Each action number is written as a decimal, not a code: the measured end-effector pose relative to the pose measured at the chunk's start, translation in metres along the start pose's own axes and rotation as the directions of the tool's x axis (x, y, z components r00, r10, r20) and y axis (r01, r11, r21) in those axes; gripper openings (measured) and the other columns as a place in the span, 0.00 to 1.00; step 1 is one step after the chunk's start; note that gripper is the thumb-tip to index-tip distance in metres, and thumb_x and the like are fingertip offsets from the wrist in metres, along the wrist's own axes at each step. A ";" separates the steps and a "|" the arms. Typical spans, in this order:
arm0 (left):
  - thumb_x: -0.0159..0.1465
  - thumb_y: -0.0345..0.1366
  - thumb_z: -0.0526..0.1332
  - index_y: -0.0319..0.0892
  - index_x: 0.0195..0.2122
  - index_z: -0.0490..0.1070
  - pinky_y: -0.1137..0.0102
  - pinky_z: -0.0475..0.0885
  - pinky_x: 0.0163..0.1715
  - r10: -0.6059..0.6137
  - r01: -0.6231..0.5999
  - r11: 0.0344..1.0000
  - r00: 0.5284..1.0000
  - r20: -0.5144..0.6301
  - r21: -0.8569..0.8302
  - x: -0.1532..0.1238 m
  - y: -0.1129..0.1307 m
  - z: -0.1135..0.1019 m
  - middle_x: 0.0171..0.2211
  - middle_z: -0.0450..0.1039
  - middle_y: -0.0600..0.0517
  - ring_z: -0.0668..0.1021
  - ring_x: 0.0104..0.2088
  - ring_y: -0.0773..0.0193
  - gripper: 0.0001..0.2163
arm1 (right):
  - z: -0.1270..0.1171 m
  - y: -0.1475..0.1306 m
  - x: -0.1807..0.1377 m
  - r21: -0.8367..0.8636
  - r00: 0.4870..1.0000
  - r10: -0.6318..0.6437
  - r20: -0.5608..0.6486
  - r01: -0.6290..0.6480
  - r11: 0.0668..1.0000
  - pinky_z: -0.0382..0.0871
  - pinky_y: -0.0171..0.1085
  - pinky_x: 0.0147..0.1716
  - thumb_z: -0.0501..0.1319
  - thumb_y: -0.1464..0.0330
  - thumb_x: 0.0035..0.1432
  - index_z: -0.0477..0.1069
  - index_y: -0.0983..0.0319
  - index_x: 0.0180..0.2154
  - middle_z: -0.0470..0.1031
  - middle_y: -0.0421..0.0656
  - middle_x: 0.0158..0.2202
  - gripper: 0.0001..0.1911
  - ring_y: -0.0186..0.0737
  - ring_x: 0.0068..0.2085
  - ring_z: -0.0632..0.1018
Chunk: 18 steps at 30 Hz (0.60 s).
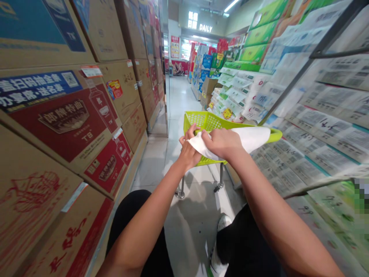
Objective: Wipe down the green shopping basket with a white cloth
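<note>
Both the left hand and the right hand have their fingers closed on a white plastic bag, stretched between them over the lime-green plastic trolley basket, apparently to part its mouth.

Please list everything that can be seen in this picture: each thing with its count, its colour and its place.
white cloth: one, white, over the near rim of the basket, held by both hands
basket cart: one, lime green, on wheeled metal legs, middle of the aisle
cardboard boxes: many, brown with red and blue labels, stacked along the left
tissue packs: many, white with green and blue print, on the right shelves
floor: light tiles, down the aisle
DAILY sign: one, white letters, far end
shoe: one visible, white, below the cart
left hand: fingers gripping the cloth's left end
right hand: fingers closed on the cloth
</note>
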<state>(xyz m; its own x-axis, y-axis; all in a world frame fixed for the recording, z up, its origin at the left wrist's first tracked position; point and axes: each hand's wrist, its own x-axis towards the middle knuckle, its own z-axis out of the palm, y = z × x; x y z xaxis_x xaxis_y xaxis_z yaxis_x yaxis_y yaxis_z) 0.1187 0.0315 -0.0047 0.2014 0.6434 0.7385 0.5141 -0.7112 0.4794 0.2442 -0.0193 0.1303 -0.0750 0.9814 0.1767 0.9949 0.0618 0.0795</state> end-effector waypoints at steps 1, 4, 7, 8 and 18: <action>0.71 0.42 0.51 0.46 0.66 0.57 0.48 0.58 0.65 0.008 -0.008 1.000 1.000 0.004 0.007 -0.003 0.005 0.003 0.67 0.61 0.38 0.64 0.69 0.46 0.23 | -0.001 -0.001 0.000 0.012 0.999 0.040 0.012 -0.040 0.999 0.67 0.45 0.40 0.42 0.49 0.71 0.84 0.64 0.41 0.84 0.58 0.40 0.37 0.56 0.43 0.83; 0.69 0.43 0.52 0.45 0.73 0.46 0.48 0.58 0.65 0.056 -0.058 0.996 0.998 -0.031 -0.062 -0.008 0.015 0.006 0.67 0.61 0.36 0.65 0.68 0.46 0.32 | -0.004 0.003 -0.005 0.013 0.998 0.050 0.024 -0.051 0.999 0.66 0.43 0.35 0.43 0.47 0.70 0.84 0.64 0.40 0.84 0.59 0.40 0.37 0.57 0.41 0.83; 0.71 0.47 0.48 0.45 0.75 0.39 0.52 0.59 0.67 0.055 -0.065 0.986 0.996 -0.071 -0.156 -0.005 0.012 -0.002 0.68 0.61 0.37 0.67 0.67 0.50 0.33 | -0.005 0.016 -0.015 -0.050 0.997 -0.079 0.013 0.079 0.996 0.63 0.43 0.32 0.40 0.46 0.71 0.83 0.63 0.35 0.83 0.58 0.36 0.40 0.55 0.38 0.83; 0.72 0.47 0.46 0.45 0.75 0.41 0.53 0.58 0.68 0.056 -0.065 0.985 0.997 -0.062 -0.162 -0.003 0.007 -0.007 0.70 0.60 0.38 0.67 0.68 0.51 0.32 | -0.004 0.023 -0.019 -0.081 0.990 -0.138 0.003 0.138 0.987 0.61 0.43 0.32 0.39 0.46 0.71 0.82 0.63 0.33 0.83 0.58 0.34 0.41 0.54 0.37 0.82; 0.73 0.51 0.51 0.44 0.73 0.55 0.49 0.50 0.73 -0.063 0.010 0.983 0.955 0.288 0.182 0.009 -0.050 -0.016 0.75 0.52 0.41 0.55 0.75 0.48 0.31 | 0.009 0.115 -0.045 0.023 0.917 -0.389 -0.089 0.392 0.920 0.49 0.40 0.29 0.47 0.42 0.64 0.66 0.59 0.19 0.68 0.44 0.18 0.34 0.39 0.24 0.68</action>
<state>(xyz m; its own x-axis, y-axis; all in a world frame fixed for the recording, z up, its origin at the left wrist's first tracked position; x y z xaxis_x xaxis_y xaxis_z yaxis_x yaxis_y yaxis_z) 0.0816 0.0685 -0.0144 0.4002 0.7415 0.5385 0.6592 -0.6411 0.3929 0.3623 -0.0545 0.1229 -0.4616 0.8598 0.2184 0.8871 0.4459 0.1195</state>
